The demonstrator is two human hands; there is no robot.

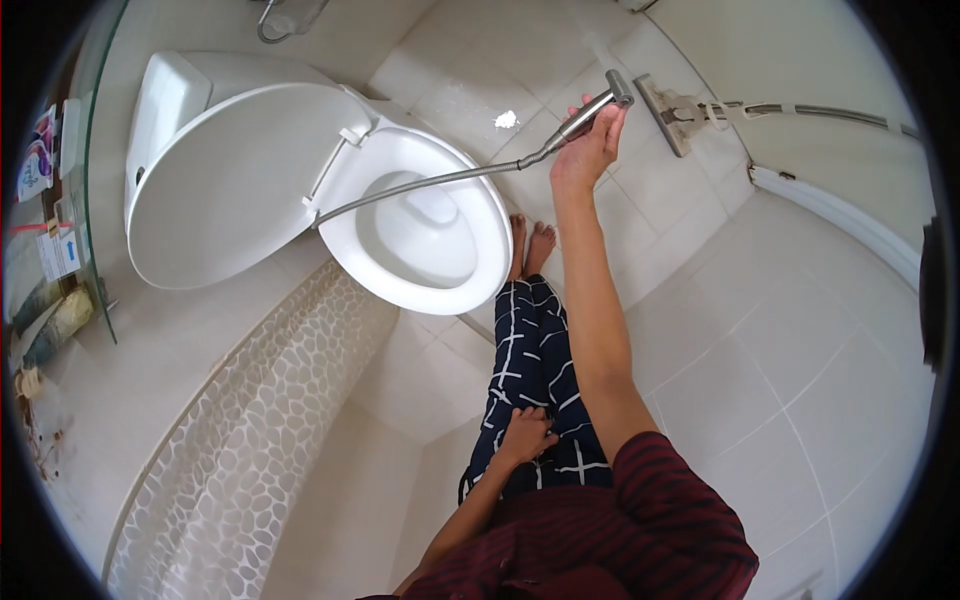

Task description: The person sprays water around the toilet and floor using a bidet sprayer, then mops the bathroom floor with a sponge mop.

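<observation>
My right hand (592, 140) is stretched forward, its fingers wrapped around the metal handle of a bidet sprayer (585, 117). A flexible metal hose (430, 182) runs from the sprayer across the toilet bowl to the hinge side. The toilet (425, 300) has its seat down and its lid (225, 190) raised. A small white clump (507, 119), powder or foam, lies on the tiles behind the sprayer. Low against my thigh is my left hand (526, 437), with short, curled fingers on the dark checked trousers (515, 340).
A floor squeegee or brush head (662, 115) on a pole stands near the right wall. On the left hangs a pebble-patterned shower curtain (270, 420). A glass shelf edge (92, 180) with packets (38, 160) is at far left. My bare feet (535, 245) stand beside the toilet.
</observation>
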